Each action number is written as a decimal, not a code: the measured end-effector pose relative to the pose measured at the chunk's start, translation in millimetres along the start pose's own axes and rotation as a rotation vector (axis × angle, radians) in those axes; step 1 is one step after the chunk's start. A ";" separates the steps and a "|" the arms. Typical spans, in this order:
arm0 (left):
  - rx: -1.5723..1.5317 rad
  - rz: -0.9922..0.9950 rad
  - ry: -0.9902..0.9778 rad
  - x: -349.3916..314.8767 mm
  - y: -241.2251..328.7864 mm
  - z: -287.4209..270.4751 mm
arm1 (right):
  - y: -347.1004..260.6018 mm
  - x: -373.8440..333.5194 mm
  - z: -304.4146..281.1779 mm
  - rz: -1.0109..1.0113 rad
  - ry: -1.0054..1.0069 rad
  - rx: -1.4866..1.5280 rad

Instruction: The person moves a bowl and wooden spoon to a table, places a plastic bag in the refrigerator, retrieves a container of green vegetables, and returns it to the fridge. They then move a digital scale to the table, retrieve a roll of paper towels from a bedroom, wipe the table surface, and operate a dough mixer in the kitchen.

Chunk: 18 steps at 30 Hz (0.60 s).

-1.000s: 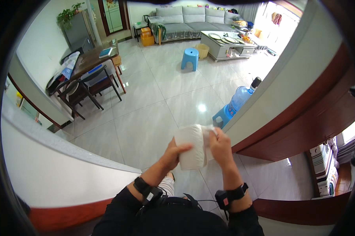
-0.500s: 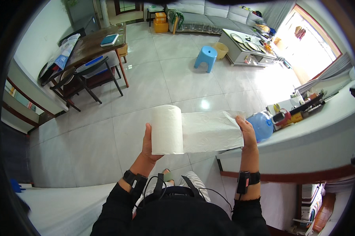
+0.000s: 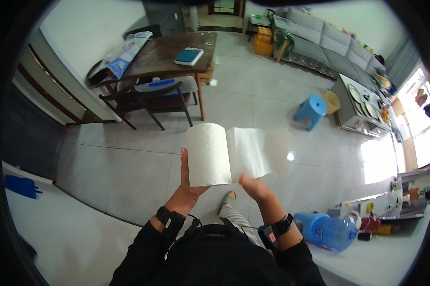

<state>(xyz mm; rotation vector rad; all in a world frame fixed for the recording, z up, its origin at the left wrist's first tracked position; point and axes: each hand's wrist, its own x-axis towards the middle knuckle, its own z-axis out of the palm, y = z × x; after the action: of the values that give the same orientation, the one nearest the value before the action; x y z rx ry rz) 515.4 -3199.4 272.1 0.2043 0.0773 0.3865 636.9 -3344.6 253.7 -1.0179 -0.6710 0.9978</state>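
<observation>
My left hand (image 3: 190, 183) grips a thick white roll of tissue paper (image 3: 209, 155). Its thumb lies along the roll's left side, and the other fingers are hidden behind it. To the right of the roll, a loose length of the paper (image 3: 253, 152) spreads out, its far end smeared by motion. At the lower edge of this sheet is my right hand (image 3: 257, 188), partly blurred, closed on the paper close to the roll. Whether the sheet still joins the roll I cannot tell.
A dark table (image 3: 167, 52) with chairs (image 3: 162, 97) stands ahead on the left. A blue stool (image 3: 311, 110) and a bin (image 3: 331, 101) are ahead right, beside a low table (image 3: 343, 102). A large blue bottle (image 3: 336, 233) lies at right on a white surface.
My right hand has moved left, from the sheet's far end to its lower edge near the roll. The sheet's far end is now blurred. My view has turned left.
</observation>
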 end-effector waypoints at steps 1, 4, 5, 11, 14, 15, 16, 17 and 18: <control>0.113 0.020 0.006 15.3 9.5 2.6 | -11.2 32.6 0.1 -0.031 0.034 -0.200; 0.094 0.076 0.015 57.0 41.8 3.7 | -41.2 123.3 15.3 0.085 0.249 0.145; 0.092 0.085 0.056 68.9 51.6 0.3 | -50.1 143.3 18.3 0.064 0.223 0.234; -0.056 0.077 0.061 127.3 123.0 -36.1 | -63.5 258.2 24.8 0.101 0.192 0.475; 0.112 0.095 0.116 156.9 164.0 -54.5 | -49.2 315.5 29.1 0.071 0.182 0.461; 0.112 0.085 0.122 169.7 181.7 -60.5 | -44.5 336.1 31.5 0.050 0.154 0.450; 0.122 0.074 0.116 182.3 200.2 -65.6 | -38.9 356.3 36.1 0.041 0.204 0.348; 0.159 0.052 0.141 193.2 217.9 -69.4 | -32.1 374.6 42.7 0.025 0.234 0.252; 0.205 0.030 0.159 200.4 235.3 -71.9 | -25.4 390.9 51.1 -0.007 0.236 0.159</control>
<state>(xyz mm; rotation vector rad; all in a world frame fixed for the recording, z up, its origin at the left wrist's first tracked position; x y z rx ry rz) 606.2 -2896.6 244.7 0.3775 0.2710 0.4243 765.4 -2974.3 303.2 -0.9734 -0.3942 0.8935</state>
